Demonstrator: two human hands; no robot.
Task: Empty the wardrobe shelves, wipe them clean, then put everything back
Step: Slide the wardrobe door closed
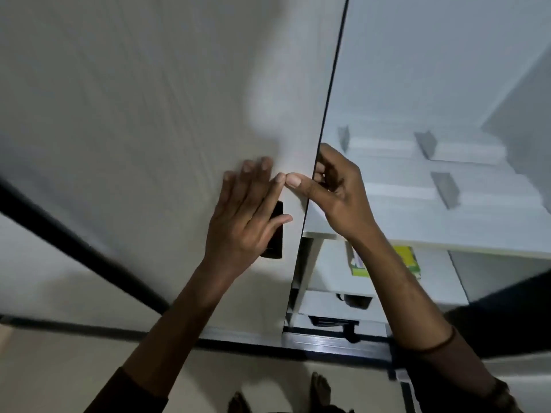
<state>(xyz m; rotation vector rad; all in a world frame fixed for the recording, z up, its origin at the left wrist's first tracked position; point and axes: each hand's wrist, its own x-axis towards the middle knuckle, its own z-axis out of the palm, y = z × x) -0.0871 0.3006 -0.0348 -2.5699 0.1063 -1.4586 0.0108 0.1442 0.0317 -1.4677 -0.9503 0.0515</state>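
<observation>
Both hands (left (244,216) flat, right (331,189) gripping) on wardrobe door (149,129); yellow-green box (408,260) lettering unreadable

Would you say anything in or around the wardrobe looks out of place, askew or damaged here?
Nothing stands out. The left hand lies flat on the sliding door, the right hand grips its edge, and the green-and-yellow box sits squarely on a lower shelf. The picture is blurred, so small faults could be missed.
</observation>
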